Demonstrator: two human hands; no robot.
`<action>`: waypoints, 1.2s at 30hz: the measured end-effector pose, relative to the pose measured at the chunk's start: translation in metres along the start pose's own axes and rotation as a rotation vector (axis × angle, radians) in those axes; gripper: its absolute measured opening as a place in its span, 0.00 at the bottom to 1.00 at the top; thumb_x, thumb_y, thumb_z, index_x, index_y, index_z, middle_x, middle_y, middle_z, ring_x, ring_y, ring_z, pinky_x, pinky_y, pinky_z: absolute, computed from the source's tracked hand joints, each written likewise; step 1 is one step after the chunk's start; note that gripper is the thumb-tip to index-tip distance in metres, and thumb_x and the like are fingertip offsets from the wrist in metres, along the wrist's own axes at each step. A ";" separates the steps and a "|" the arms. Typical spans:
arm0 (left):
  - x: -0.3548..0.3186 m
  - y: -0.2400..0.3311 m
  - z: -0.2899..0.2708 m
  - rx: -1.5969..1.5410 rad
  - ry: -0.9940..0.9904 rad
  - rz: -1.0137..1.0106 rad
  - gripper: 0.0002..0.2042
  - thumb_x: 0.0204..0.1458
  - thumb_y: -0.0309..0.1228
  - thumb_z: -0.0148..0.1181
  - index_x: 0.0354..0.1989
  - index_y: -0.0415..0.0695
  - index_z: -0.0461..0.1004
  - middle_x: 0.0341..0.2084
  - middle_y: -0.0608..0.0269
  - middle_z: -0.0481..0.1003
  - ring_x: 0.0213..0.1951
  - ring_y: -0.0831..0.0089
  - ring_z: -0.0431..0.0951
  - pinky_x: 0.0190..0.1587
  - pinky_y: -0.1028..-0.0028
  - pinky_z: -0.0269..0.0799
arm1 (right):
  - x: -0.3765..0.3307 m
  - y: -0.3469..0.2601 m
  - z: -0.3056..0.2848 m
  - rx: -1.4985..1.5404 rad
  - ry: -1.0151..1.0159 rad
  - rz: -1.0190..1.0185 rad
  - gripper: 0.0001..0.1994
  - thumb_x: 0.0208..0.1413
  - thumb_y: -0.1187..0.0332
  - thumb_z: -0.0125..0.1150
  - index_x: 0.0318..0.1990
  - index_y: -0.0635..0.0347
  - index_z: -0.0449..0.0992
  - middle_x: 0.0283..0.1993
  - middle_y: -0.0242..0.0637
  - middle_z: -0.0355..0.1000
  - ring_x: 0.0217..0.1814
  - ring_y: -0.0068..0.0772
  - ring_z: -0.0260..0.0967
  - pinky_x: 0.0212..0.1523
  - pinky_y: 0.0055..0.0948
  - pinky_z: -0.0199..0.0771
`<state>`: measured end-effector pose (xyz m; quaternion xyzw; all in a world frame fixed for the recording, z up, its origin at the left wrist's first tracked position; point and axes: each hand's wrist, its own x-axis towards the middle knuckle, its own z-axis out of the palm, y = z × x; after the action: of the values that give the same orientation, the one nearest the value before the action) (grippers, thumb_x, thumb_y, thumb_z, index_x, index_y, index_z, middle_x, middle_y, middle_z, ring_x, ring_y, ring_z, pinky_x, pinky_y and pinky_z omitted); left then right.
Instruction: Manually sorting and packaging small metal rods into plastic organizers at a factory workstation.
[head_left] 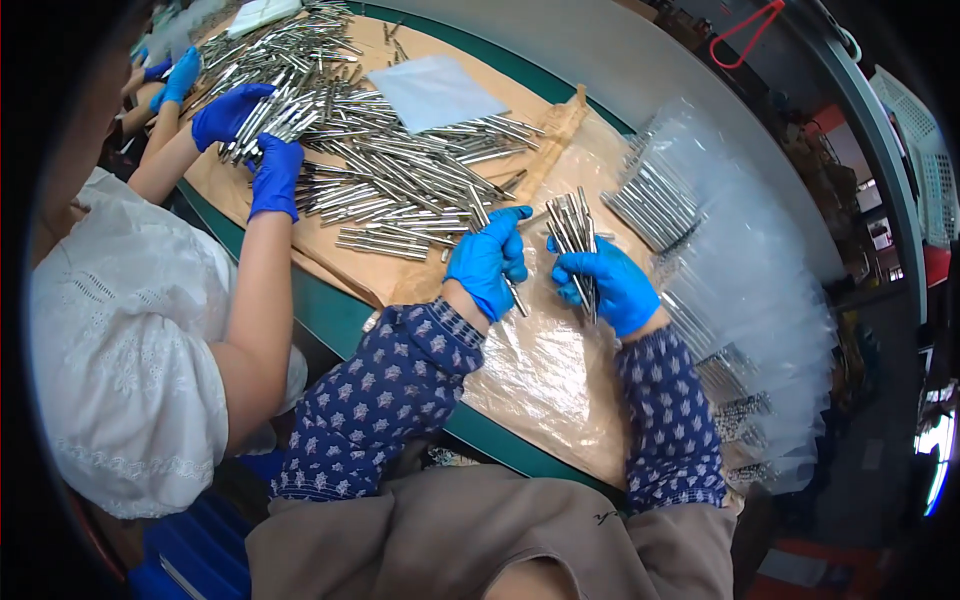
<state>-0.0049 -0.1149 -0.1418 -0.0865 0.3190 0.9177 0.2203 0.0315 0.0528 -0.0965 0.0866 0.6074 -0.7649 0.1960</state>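
Note:
My left hand (489, 262), in a blue glove, is closed around a slim, shiny metal rod (478, 206) that sticks out above and below the fist; whether more than one is in it is hard to see. Just to its right, my right hand (612, 288), gloved too, grips an upright bundle of similar metal rods (572, 224) with their ends close together. Beyond my left hand lies a large heap of loose rods (410, 168). Under both hands, clear plastic film (540, 375) covers the brown sheet on the table.
Along the right lie several clear plastic bags (745, 260) with rows of rods (655, 205) in them. A white translucent sheet (437, 92) rests on the heap. To my left, a co-worker in a white top (130, 340) holds rods in dark blue gloves (276, 175); another person's gloved hands show farther back.

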 end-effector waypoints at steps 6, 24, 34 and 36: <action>-0.014 0.004 0.005 -0.011 -0.125 -0.154 0.14 0.57 0.37 0.50 0.44 0.40 0.70 0.12 0.73 0.58 0.12 0.84 0.52 0.15 0.82 0.48 | -0.054 0.031 0.009 0.197 -0.130 -0.081 0.18 0.51 0.69 0.59 0.49 0.65 0.66 0.30 0.36 0.69 0.27 0.25 0.68 0.25 0.23 0.70; -0.037 -0.007 0.018 0.609 -0.309 -0.180 0.18 0.46 0.25 0.62 0.48 0.40 0.71 0.31 0.64 0.76 0.27 0.83 0.71 0.26 0.86 0.64 | -0.060 0.065 0.007 0.208 -0.033 -0.188 0.17 0.55 0.72 0.56 0.51 0.59 0.63 0.33 0.33 0.68 0.34 0.24 0.68 0.34 0.23 0.71; -0.027 -0.001 0.003 0.413 -0.435 -0.319 0.18 0.49 0.29 0.60 0.49 0.37 0.70 0.21 0.66 0.71 0.19 0.82 0.65 0.21 0.83 0.61 | -0.060 0.057 -0.008 0.343 -0.270 0.006 0.17 0.50 0.68 0.61 0.46 0.65 0.67 0.29 0.38 0.70 0.25 0.27 0.68 0.24 0.23 0.70; -0.027 -0.002 0.003 0.447 -0.425 -0.317 0.19 0.48 0.29 0.61 0.49 0.38 0.70 0.22 0.66 0.72 0.20 0.82 0.66 0.21 0.83 0.61 | -0.061 0.057 -0.011 0.348 -0.254 0.042 0.18 0.49 0.67 0.62 0.46 0.66 0.67 0.29 0.39 0.70 0.24 0.27 0.68 0.23 0.22 0.69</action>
<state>0.0199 -0.1215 -0.1325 0.1086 0.4419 0.7769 0.4351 0.1091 0.0648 -0.1271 0.0344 0.4347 -0.8588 0.2689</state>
